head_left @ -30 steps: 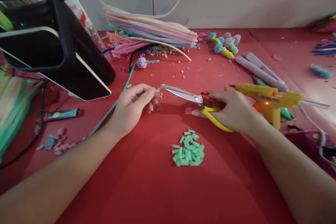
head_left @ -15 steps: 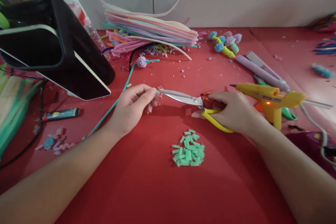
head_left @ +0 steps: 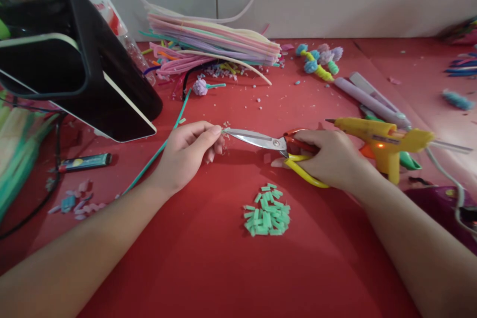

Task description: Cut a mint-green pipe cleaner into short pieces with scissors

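Fingers (head_left: 208, 135) at leftward-pointing scissors (head_left: 261, 139) tips

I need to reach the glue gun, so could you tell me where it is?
The glue gun stands on the red table right of centre, just behind the right hand holding the scissors.

Scissors (head_left: 276, 146): shiny smooth metal blades, glossy yellow and red plastic handles. Fuzzy green pipe-cleaner stem (head_left: 156, 156). Matt red worktop covering (head_left: 208, 268). Glossy yellow plastic glue gun (head_left: 383, 141).
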Available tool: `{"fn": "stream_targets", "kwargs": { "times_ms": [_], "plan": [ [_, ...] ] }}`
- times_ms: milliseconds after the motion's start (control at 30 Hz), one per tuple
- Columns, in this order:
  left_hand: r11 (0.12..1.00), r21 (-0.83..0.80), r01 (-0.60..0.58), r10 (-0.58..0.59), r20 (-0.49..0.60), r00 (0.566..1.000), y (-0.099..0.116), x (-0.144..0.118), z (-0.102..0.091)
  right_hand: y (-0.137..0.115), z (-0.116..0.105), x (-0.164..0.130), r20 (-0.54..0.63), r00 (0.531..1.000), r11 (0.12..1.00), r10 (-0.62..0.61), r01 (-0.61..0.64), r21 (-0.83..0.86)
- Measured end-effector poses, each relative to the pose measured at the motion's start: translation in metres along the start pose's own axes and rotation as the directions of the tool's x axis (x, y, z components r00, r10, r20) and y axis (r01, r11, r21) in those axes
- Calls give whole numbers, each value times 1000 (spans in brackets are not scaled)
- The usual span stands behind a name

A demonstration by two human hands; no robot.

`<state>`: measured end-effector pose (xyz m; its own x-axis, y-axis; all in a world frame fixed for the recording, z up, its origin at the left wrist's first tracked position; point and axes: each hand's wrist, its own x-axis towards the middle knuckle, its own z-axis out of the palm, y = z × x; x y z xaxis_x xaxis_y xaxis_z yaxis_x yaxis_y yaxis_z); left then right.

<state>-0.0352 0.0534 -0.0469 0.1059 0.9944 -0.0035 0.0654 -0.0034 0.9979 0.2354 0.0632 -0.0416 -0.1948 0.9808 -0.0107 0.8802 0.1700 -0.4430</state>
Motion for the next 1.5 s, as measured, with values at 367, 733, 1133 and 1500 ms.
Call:
{"fn": "stream_targets", "kwargs": {
  "times_ms": [367, 733, 1133, 1500],
  "plan": [
    [1000, -15, -3, 3, 9, 1000, 0, 0, 0, 0, 0, 2, 7, 1000, 999, 23, -23, 46],
    [1000, 7, 9, -9, -4, 1000, 1, 0, 0, 1, 1, 0, -3, 1000, 1000, -22, 22, 18],
    [1000, -10, 11, -11, 0, 1000, 0, 1, 0, -2, -2, 3, 5, 1000, 1000, 3, -3, -2],
    [1000, -9, -9, 9, 14, 1000, 0, 1, -1, 3, 0, 0, 14, 1000, 999, -6, 5, 36]
  ]
}}
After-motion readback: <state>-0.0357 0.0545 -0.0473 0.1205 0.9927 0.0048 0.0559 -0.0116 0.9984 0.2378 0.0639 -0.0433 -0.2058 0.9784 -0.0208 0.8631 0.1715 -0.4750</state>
